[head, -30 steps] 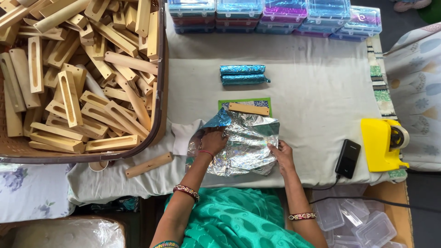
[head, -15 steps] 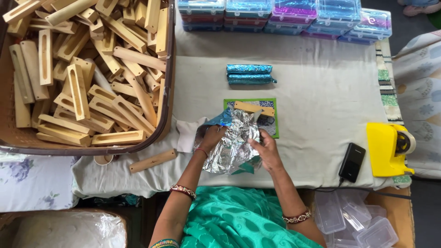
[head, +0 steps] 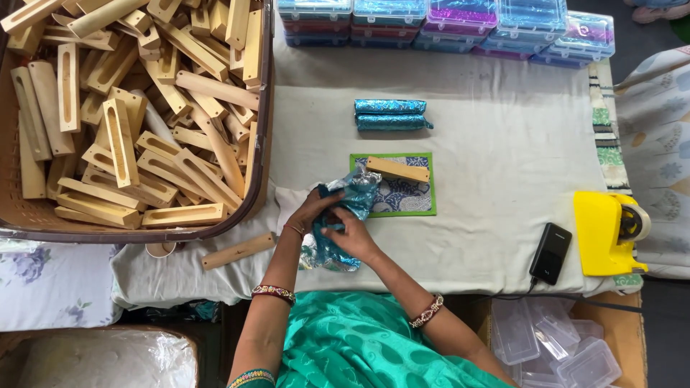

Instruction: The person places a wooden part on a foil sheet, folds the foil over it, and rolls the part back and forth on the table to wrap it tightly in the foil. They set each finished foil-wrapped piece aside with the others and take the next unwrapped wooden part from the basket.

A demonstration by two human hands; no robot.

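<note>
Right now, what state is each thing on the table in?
Left hand: gripping the foil.
Right hand: gripping the foil.
Foil: crumpled, bunched between both hands.
Block: bare, flat on the mat.
Wrapped bars: two, covered, side by side.
Basket: full of wooden pieces.
Tape dispenser: untouched, at the table's edge.
Phone: screen dark.

Two hands close together, fingers curled shut.
The left hand is bent at the wrist, palm down. The right hand sits just under it, touching. Both forearms reach up from below.
</note>
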